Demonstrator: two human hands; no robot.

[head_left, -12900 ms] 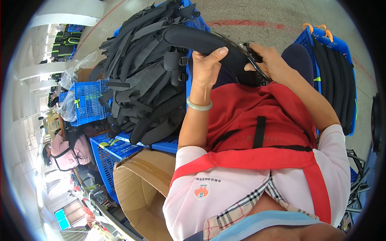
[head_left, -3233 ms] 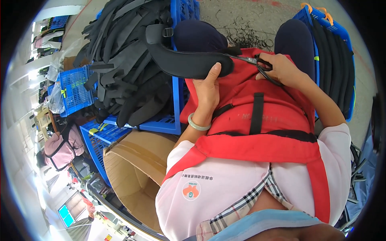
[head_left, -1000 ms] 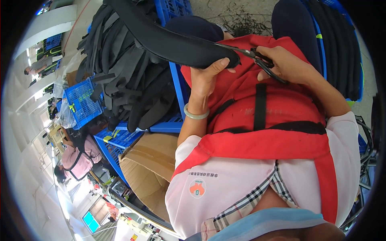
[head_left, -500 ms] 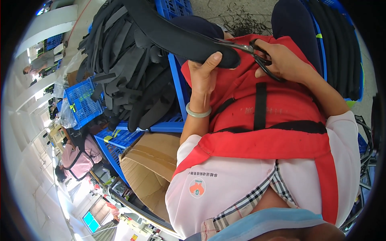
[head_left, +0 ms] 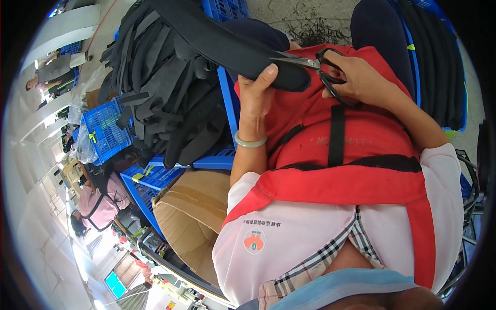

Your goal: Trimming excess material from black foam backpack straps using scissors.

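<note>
A long, curved black padded strip (head_left: 227,49) with a rounded end stretches from the upper left across to my lap. My left hand (head_left: 256,93) grips it near that end, thumb on top. Black-handled scissors (head_left: 323,67) are in my right hand (head_left: 356,77), with fingers through the loops. Their metal blades lie along the strip's upper edge near the rounded end. I cannot tell how far apart the blades are. Under the strip and hands is my red apron (head_left: 305,139).
A pile of black strips (head_left: 160,88) fills the left side by blue plastic crates (head_left: 108,132). An open cardboard box (head_left: 191,206) stands below. Blue crate with more black strips (head_left: 434,62) at the right. Black scraps (head_left: 315,31) litter the floor. Other people (head_left: 103,201) are far left.
My left hand has shifted slightly left and down along the strip. The scissors have moved a little left, their blades lying further over the strip's edge.
</note>
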